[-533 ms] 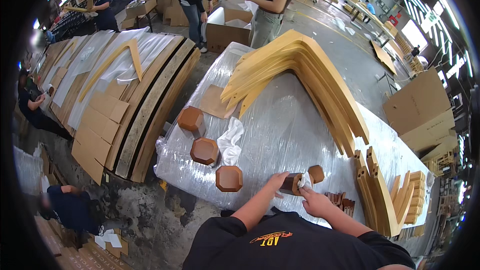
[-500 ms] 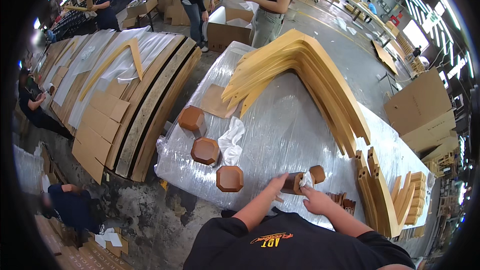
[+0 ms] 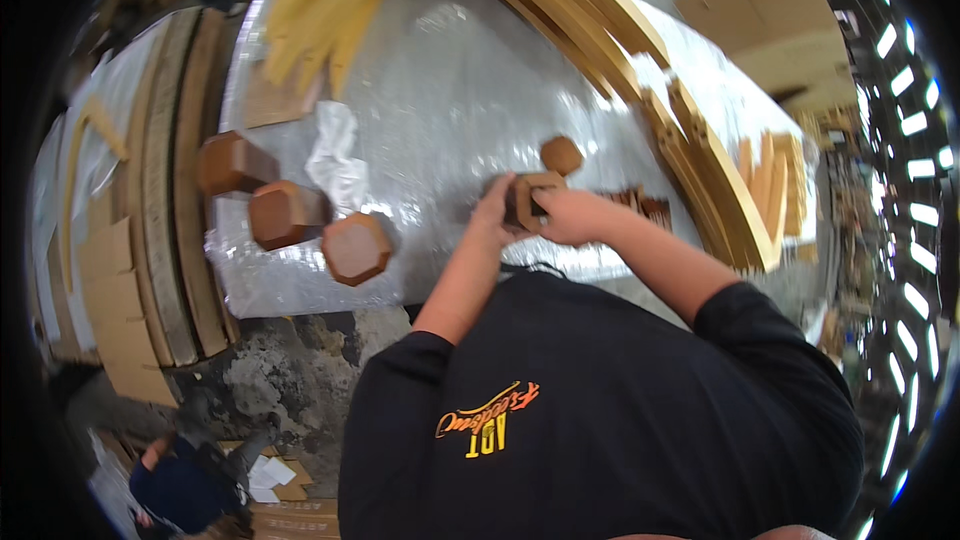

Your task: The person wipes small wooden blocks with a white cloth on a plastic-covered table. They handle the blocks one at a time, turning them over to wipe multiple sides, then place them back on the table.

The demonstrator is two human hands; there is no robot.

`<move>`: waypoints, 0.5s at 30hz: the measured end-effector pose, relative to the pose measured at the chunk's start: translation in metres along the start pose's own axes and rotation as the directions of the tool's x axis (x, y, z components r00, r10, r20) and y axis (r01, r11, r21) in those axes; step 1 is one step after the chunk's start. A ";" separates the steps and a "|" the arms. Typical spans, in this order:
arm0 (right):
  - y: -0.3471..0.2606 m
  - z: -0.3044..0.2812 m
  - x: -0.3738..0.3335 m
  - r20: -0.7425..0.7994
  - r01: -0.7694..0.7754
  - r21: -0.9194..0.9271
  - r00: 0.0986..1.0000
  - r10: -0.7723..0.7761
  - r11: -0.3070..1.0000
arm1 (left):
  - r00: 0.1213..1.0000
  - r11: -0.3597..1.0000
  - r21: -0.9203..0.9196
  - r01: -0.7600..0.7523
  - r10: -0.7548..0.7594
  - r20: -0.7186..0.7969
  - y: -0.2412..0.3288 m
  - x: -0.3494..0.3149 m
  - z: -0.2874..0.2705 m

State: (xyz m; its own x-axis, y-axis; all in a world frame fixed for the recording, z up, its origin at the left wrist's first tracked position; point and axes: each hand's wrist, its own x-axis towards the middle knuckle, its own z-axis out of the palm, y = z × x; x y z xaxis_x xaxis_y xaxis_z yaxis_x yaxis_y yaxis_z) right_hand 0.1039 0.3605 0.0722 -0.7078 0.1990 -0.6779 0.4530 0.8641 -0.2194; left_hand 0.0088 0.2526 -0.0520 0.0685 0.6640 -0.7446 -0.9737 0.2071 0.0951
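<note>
Tilted on the plastic-wrapped table, a hollow octagonal wooden box [image 3: 523, 198] has its open end turned to the right. My left hand [image 3: 490, 214] is wrapped round its outer side. At the opening, my right hand [image 3: 570, 216] is closed, its curled fingers reaching inside; whatever they hold is hidden. Just behind lies a small octagonal wooden piece [image 3: 562, 154]. To the left, three brown octagonal wooden blocks [image 3: 357, 249] stand in a slanting row, and a crumpled white cloth [image 3: 338, 155] lies behind them.
Curved wooden parts [image 3: 560, 0] are stacked at the back, with more curved pieces [image 3: 715, 180] on the right. Small dark wooden pieces [image 3: 645, 204] lie beyond my right forearm. A large cardboard sheet [image 3: 770, 30] stands far right. At lower left, a person [image 3: 185, 490] bends near boxes.
My view has tipped down and closer to the table. The white wad at the box's opening no longer shows, and my right hand has moved into the opening. My left hand now grips the box's side.
</note>
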 end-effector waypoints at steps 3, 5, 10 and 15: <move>-0.018 -0.010 0.000 0.337 -0.240 0.025 0.916 0.218 0.970 | 0.992 0.993 0.104 -0.052 0.063 -0.105 -0.013 -0.007 0.003; -0.004 0.021 -0.009 0.354 -0.207 -0.039 0.912 0.207 0.978 | 0.983 0.978 0.190 -0.080 0.109 -0.147 -0.028 -0.026 0.017; -0.022 0.075 -0.037 0.114 -0.049 -0.176 0.991 0.069 0.983 | 0.998 0.999 -0.043 0.022 -0.019 0.057 -0.045 -0.015 -0.017; -0.026 0.077 -0.030 0.153 -0.148 -0.133 0.974 0.168 0.980 | 1.000 0.999 0.038 0.017 -0.017 -0.006 -0.048 0.005 -0.009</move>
State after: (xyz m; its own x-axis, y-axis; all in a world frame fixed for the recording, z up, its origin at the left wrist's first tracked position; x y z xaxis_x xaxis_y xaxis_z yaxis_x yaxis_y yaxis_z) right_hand 0.1547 0.2965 0.0441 -0.5299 0.2683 -0.8045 0.4768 0.8788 -0.0209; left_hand 0.0542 0.2400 -0.0661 0.0835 0.6558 -0.7503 -0.9635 0.2453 0.1072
